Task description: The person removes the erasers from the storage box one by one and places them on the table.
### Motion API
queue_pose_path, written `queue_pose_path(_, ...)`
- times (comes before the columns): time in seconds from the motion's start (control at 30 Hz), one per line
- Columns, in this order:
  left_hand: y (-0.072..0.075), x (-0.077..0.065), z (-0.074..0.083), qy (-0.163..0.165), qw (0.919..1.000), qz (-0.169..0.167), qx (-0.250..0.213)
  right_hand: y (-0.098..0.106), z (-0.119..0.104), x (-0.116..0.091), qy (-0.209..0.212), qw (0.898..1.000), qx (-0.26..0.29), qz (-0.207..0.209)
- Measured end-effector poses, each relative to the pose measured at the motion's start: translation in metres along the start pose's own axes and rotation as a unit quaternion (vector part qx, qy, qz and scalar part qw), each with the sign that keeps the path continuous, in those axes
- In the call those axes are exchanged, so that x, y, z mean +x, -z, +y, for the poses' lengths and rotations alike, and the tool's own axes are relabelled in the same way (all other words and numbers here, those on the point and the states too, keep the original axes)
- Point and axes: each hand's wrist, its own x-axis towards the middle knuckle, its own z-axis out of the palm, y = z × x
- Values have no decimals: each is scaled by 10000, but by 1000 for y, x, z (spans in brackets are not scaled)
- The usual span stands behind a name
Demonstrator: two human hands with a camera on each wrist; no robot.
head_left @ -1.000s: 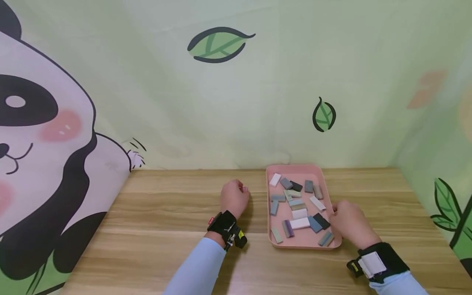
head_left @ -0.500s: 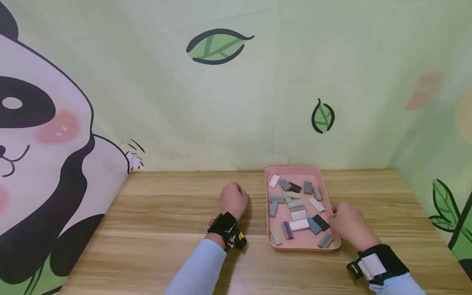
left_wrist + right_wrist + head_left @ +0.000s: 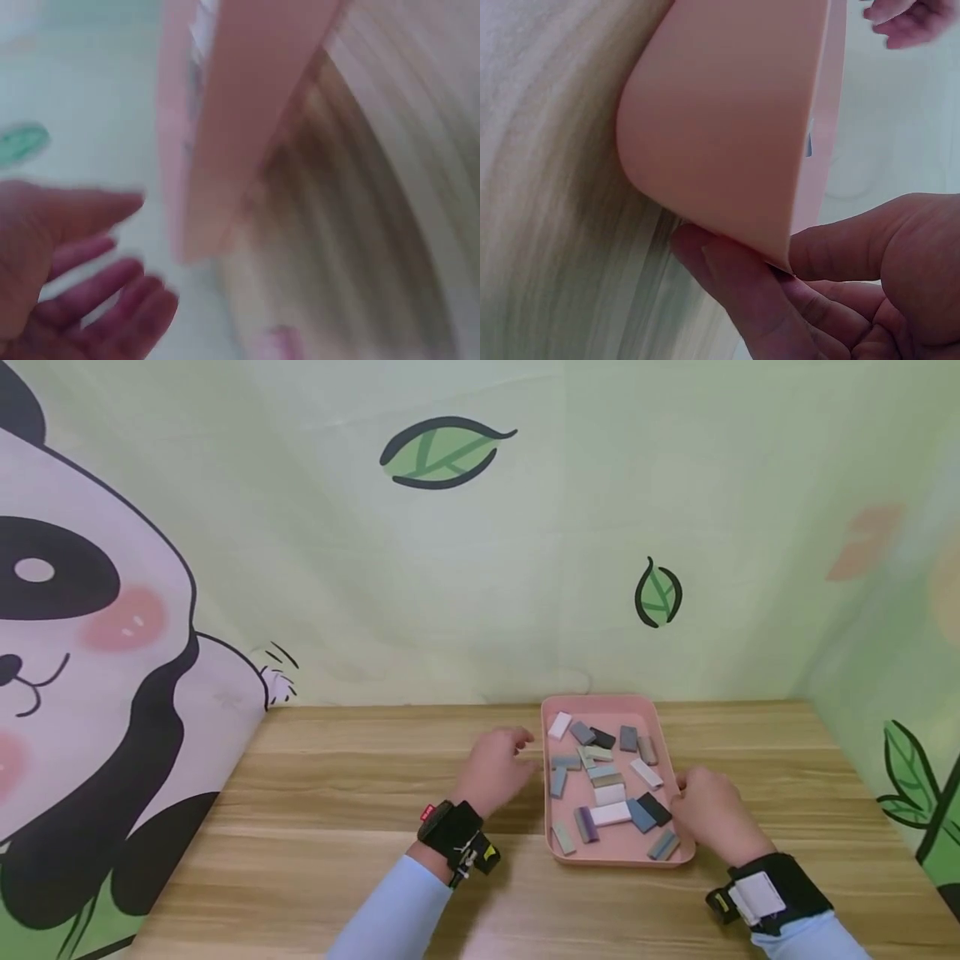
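A pink tray lies on the wooden table, holding several small flat blocks in white, grey, blue, black and pale green. My right hand is at the tray's right side; in the right wrist view its thumb and fingers pinch the tray's wall. To the left of the tray, my left hand reaches toward the left rim with its fingertips a short way off. In the blurred left wrist view, the left hand has its thumb and fingers spread apart and holds nothing.
The wooden table ends at a pale green cloth backdrop printed with a panda and leaves. The tray's far end is close to this backdrop. Black wrist straps with small cameras sit on both forearms.
My left hand has moved to the right, nearer the tray, and its fingers have opened out. The right hand and the tray have stayed in place.
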Motion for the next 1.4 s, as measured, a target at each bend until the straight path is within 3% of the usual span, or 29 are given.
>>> queue_pose_path(0.07,4,-6,17,-549,9967,-517,291,0,0,0,-3,10000,26,-29)
queue_pose_path(0.2,5,-16,47,-1295,9781,-1455,729,2,1,0,-1,9999,82,-71)
queue_pose_path(0.27,1,-21,56,-1574,9664,-1800,941,3,1,0,-11,9999,92,-71)
queue_pose_path(0.37,-8,-25,62,-1925,9511,-2029,1311,4,1,0,-17,10000,75,-45)
queue_pose_path(0.43,-14,-27,62,-2011,9463,-2093,1426,4,1,-1,-34,9999,85,-43)
queue_pose_path(0.63,-25,-32,59,-1960,9434,-2197,1525,1,3,-3,-99,9998,161,-101)
queue_pose_path(1.0,-27,-34,68,-1585,9392,-2148,2160,0,-1,-2,-67,9997,212,-44)
queue_pose_path(1.4,-35,-34,64,-1891,9294,-1991,2467,2,-1,-3,-5,9998,182,-8)
